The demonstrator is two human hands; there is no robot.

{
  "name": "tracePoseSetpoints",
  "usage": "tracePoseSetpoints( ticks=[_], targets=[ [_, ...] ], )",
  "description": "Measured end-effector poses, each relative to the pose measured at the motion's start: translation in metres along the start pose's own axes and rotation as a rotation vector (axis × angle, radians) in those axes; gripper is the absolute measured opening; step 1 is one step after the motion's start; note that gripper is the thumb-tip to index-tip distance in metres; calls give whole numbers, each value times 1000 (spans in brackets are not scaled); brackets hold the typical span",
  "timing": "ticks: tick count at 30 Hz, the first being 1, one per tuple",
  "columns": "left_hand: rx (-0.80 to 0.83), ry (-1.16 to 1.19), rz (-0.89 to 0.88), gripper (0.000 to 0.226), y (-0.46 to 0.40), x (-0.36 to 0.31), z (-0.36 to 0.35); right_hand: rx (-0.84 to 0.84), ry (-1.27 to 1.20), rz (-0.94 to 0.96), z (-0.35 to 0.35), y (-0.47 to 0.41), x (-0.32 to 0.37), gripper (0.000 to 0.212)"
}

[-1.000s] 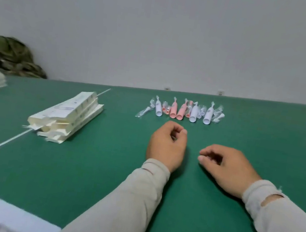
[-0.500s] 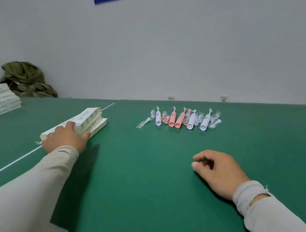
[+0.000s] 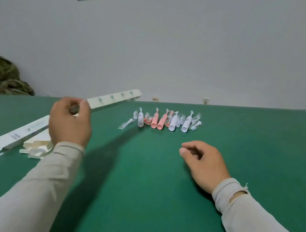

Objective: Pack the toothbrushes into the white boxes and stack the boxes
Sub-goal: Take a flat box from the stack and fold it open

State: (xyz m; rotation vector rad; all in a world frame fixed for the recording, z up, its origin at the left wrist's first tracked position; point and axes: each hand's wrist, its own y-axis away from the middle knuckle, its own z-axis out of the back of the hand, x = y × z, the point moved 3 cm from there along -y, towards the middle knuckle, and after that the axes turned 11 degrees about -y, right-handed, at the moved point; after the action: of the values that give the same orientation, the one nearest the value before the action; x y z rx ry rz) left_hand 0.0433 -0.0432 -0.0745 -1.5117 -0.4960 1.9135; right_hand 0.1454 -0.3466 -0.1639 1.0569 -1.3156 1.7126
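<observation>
A long flat white cardboard box (image 3: 114, 99) was held up by the left hand (image 3: 70, 122), thumb and fingers pinched round its near end, its far end angled toward two o'clock. The right hand (image 3: 203, 164) was rested on the green felt table (image 3: 136, 193), fingers loosely curled, nothing held. A row of pink and white plastic-wrapped toothbrushes (image 3: 164, 120) was laid at twelve o'clock. A pile of flattened white boxes (image 3: 24, 137) was seen at nine o'clock.

Left hand (image 3: 70, 121) grips flat white box (image 3: 114, 99) aloft; right hand (image 3: 203, 163) rests on green table (image 3: 135, 202).
</observation>
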Motion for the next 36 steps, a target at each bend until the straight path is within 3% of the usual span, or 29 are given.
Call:
tracePoseSetpoints(
  ticks=[2, 4, 7, 11, 13, 16, 18, 20, 23, 26, 30, 36],
  targets=[
    [95, 209, 1, 10, 40, -43, -28, -30, -254, -79, 1, -1, 3, 7],
    [252, 403, 15, 17, 83, -81, -58, -51, -523, -191, 3, -1, 6, 25],
    [496, 499, -54, 18, 143, -109, -87, -93, -822, -284, 10, -1, 6, 48],
    [673, 552, -155, 14, 178, -100, -100, -172, -968, -267, 17, -4, 7, 28],
    [769, 572, -183, 9, 179, -94, -103, -211, -933, -278, 18, -4, 8, 22],
    [861, 616, -113, 19, 178, -90, -104, -179, -744, -222, 22, -3, 11, 28],
    [817, 680, 41, 26, 171, -86, -107, -80, -537, -151, 20, 0, 13, 43],
    [881, 832, 262, 40, 166, -82, -114, 49, -333, -98, 12, 7, 15, 53],
    [1030, 1095, 453, 49, 166, -83, -116, 154, -128, -14, -3, 14, 17, 44],
    [1082, 1291, 651, 45, 161, -80, -116, 179, -201, -1, -7, 16, 18, 50],
    [981, 1324, 984, 67, 149, -64, -116, 131, -335, -9, -7, 17, 22, 33],
    [923, 1225, 991, 77, 150, -60, -118, 102, -143, 120, -7, 21, 27, 14]
  ],
)
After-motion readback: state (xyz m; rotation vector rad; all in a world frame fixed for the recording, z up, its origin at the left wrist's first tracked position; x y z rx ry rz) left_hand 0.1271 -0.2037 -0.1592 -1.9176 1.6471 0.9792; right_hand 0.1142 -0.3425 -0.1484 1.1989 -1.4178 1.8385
